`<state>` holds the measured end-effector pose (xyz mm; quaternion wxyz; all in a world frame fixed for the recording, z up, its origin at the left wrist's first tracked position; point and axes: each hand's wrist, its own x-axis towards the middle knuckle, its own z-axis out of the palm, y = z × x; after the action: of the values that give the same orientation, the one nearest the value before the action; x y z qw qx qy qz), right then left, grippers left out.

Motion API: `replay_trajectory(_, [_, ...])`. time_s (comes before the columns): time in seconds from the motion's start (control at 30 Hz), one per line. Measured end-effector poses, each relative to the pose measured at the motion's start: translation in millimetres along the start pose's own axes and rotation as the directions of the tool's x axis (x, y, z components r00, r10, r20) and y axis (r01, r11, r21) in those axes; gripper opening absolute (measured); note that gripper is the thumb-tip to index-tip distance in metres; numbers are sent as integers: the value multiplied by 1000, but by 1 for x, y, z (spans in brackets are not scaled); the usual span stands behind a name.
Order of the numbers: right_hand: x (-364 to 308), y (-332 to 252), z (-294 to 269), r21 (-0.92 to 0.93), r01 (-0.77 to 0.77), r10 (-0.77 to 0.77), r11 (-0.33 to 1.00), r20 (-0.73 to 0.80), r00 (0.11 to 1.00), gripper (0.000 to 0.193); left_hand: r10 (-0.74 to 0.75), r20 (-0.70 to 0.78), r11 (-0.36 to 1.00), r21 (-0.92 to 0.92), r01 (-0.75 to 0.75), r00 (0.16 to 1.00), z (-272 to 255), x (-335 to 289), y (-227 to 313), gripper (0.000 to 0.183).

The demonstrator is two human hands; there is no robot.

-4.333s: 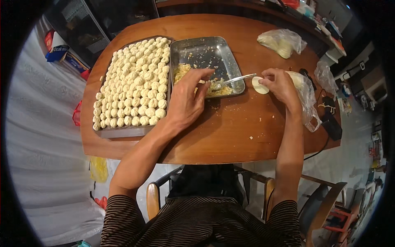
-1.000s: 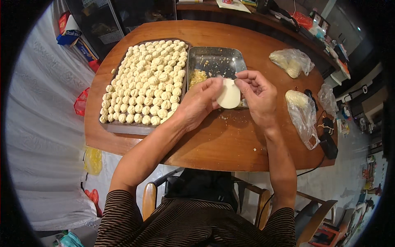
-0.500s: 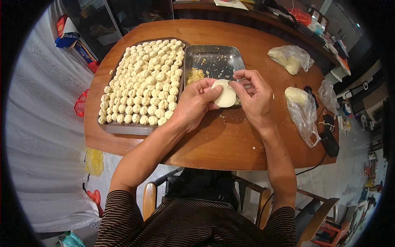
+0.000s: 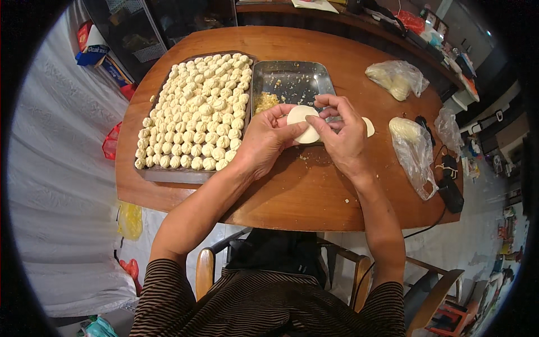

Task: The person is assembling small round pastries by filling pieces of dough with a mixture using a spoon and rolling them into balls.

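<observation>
A round, pale dumpling wrapper (image 4: 303, 119) is pinched between my two hands above the near part of a metal tray. My left hand (image 4: 268, 137) grips its left edge, thumb on top. My right hand (image 4: 343, 132) presses thumb and fingers on the right edge, with its other fingers curled above. Another pale wrapper (image 4: 368, 127) shows beside my right hand, partly hidden by it. Crumbly yellow filling (image 4: 266, 101) lies at the left in the dark metal tray (image 4: 320, 72). Left of that, a wide tray (image 4: 174, 177) holds rows of small pleated dumplings (image 4: 196, 115).
Two clear plastic bags of pale wrappers, one far (image 4: 396, 80) and one nearer (image 4: 411, 147), lie on the table's right side. A black adapter (image 4: 450, 195) with a cable sits at the right edge. Crumbs dot the wood. Wooden chair arms (image 4: 205, 269) stand below the table.
The wrapper has shifted slightly up and left, and my right thumb has moved left over it. More of the other wrapper beside my right hand is now visible.
</observation>
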<state>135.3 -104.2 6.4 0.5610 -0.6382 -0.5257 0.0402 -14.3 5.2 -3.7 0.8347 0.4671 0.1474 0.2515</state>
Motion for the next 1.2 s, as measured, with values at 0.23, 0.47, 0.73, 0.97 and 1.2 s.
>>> replay_trajectory(0.23, [-2, 2, -3, 231, -129, 122, 964, 45, 992, 33, -1, 1, 1000, -11, 1, 1000, -1, -1, 1, 30])
replay_trajectory(0.47, [9, 6, -37, -181, -108, 79, 978, -160, 984, 22, -8, -48, 1000, -28, 6, 999, 1, 2, 4, 27])
replay_trajectory(0.73, [10, 35, -74, -547, -324, 376, 772, -19, 926, 41, 15, -127, 1000, -25, -18, 992, -5, 3, 14, 30])
replay_trajectory(0.97, [13, 43, -59, -31, -462, 463, 887, 85, 883, 30, 21, -108, 999, -40, -25, 994, -11, 7, 15, 32])
replay_trajectory(1.2, [25, 29, -31, 273, -410, 353, 871, 234, 906, 27, 90, -155, 995, -25, -96, 984, -27, 15, 23, 31])
